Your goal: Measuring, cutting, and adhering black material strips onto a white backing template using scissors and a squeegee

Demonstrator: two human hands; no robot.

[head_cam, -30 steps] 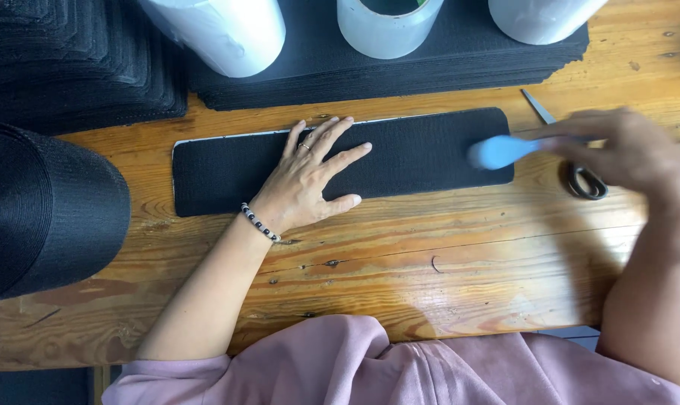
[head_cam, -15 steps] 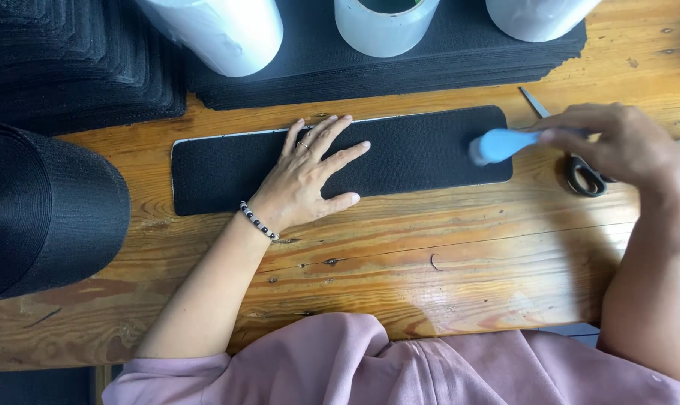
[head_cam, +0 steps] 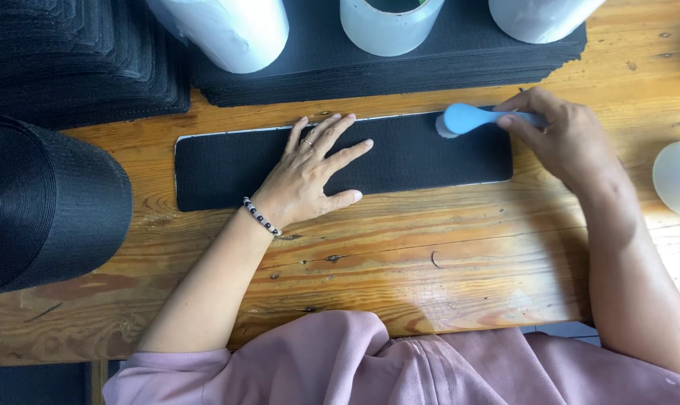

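The left hand [head_cam: 310, 176] lies spread flat on a black strip [head_cam: 415, 154] on the wooden surface [head_cam: 430, 262]; the right hand [head_cam: 561, 135] pinches a blue brush [head_cam: 466, 118] touching the strip's upper right part.

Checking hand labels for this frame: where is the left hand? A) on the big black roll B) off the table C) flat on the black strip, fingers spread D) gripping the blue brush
C: the left hand lies palm down with fingers spread on the black strip, while the right hand holds the blue brush at the strip's right end.
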